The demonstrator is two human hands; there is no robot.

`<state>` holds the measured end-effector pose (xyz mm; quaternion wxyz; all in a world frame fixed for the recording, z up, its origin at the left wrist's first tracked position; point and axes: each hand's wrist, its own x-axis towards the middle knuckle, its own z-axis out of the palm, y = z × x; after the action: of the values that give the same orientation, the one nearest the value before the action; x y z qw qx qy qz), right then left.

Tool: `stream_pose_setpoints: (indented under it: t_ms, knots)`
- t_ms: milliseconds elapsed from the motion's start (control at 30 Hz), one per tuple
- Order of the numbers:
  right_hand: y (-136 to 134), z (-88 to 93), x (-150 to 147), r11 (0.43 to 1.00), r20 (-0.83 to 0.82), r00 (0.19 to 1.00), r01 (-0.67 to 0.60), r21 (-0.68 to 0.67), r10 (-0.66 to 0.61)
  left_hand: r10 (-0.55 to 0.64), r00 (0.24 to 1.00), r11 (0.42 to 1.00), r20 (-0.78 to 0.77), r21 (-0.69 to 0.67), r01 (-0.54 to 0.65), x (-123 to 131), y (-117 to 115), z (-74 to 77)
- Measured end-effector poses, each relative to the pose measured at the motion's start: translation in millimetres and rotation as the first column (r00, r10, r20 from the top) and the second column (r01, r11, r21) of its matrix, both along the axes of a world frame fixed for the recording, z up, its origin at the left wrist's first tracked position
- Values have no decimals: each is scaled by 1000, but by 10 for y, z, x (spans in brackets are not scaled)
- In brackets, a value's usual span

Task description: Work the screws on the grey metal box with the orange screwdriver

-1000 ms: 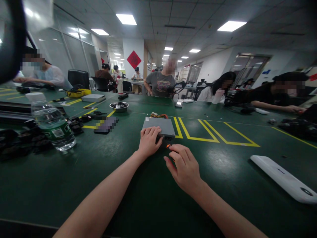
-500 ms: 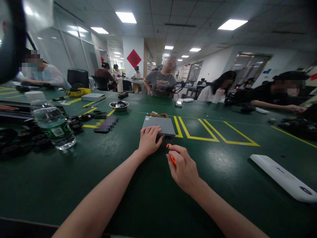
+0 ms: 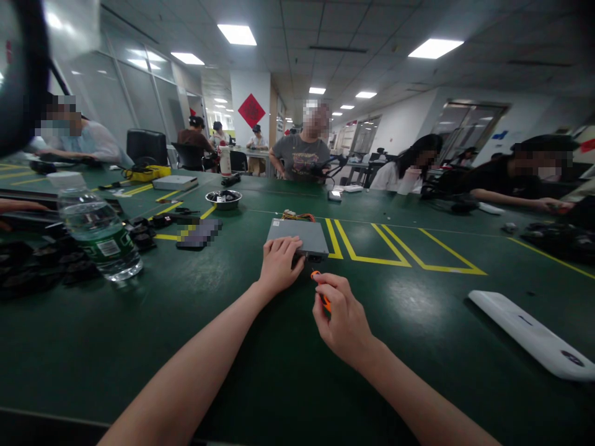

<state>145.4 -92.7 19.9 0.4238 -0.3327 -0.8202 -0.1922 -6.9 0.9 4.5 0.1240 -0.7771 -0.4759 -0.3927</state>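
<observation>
A grey metal computer power supply (image 3: 304, 234) lies flat on the green table, with a bundle of coloured wires (image 3: 299, 215) at its far side. My left hand (image 3: 280, 263) grips its near left corner, fingers over the top and thumb against the near side. Between the fingers of my right hand (image 3: 341, 310) is an orange-handled screwdriver (image 3: 326, 303), its shaft pointing toward the power supply's near face. The tip is too small to make out clearly, and it appears apart from the casing. Most of the handle is hidden by my fingers.
Left of me stand a water bottle (image 3: 100, 232), black parts (image 3: 51, 260) and a phone (image 3: 199, 234). A metal bowl (image 3: 224, 199) sits farther back. To the right lies a white device (image 3: 530, 331). Yellow tape (image 3: 381, 260) marks the table. Several people sit or stand around it.
My right hand has shifted very slightly, with the screwdriver still in it. My left hand and the power supply have stayed in place.
</observation>
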Motion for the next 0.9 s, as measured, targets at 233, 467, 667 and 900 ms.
stream_pose_setpoints:
  t_ms: [233,467,667,900]
  knots:
    - [11,-11,-14,997,9,999,32,68,-33,1,1000,1000,-14,-8,-1,3,-8,3]
    - [11,-44,14,1000,-61,998,-26,-12,25,-2,1000,1000,-3,-15,2,3,-10,11]
    - [-3,-2,-8,998,34,999,40,40,-41,-6,1000,1000,5,-20,6,5,-4,10]
    - [-31,3,-11,999,24,999,42,-1,-42,-4,1000,1000,2,-25,4,4,-3,16]
